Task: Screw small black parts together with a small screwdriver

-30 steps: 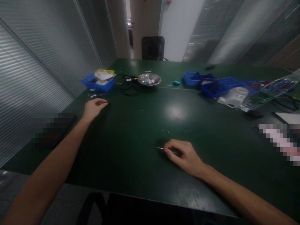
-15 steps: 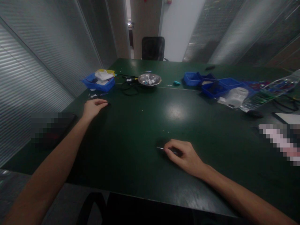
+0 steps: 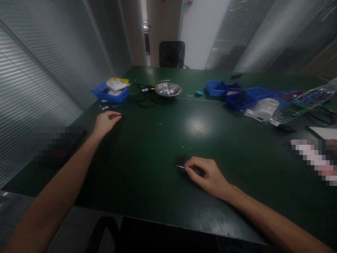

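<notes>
My left hand is over the left part of the green table, thumb and fingers closed in a pinch. A small dark piece shows at its fingertips, too small to name. Nearer to me, my right hand rests on the table with its thumb and forefinger pinched together. A thin, shiny metal rod sticks out to the left from them; its other end is hidden in the hand. The two hands are well apart.
Beyond my left hand stands a blue tray with white items. A metal bowl holds small white pieces, with a black cable beside it. Several blue bins and a clear plastic bottle lie at the right.
My left hand has shifted very slightly to the right with the dark piece. The right hand and the metal rod stay where they were.
</notes>
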